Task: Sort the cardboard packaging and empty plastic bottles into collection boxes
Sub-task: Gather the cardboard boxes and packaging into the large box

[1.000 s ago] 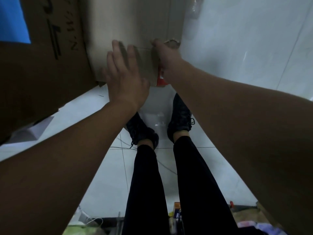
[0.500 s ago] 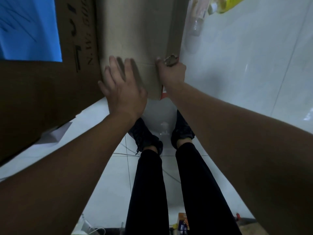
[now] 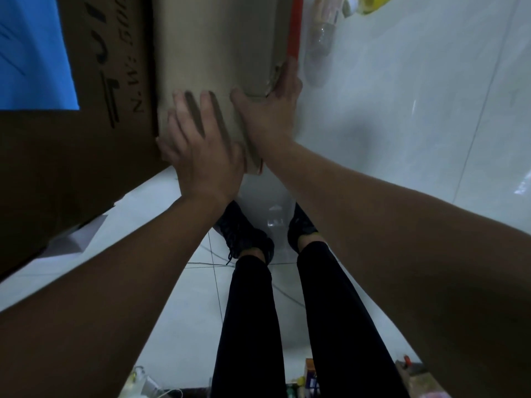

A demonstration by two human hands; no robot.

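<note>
A flattened tan cardboard piece with a red edge stands in front of me, beside a large brown cardboard box printed with black letters and a blue panel. My left hand lies flat on the lower face of the tan cardboard, fingers spread and straight. My right hand is pressed along its right edge, thumb on the front face and fingers on the side. A clear empty plastic bottle lies on the white floor just right of the cardboard, with a yellow bottle beyond it.
My legs in black trousers and black shoes stand on white floor tiles below the cardboard. A white box peeks out under the big box at left. Small mixed items lie at the bottom edge behind my feet.
The view has tilted up, showing more of the cardboard and the bottles. My right hand slid from the cardboard's top corner to lie along its right edge; my left hand stayed flat on the face.
</note>
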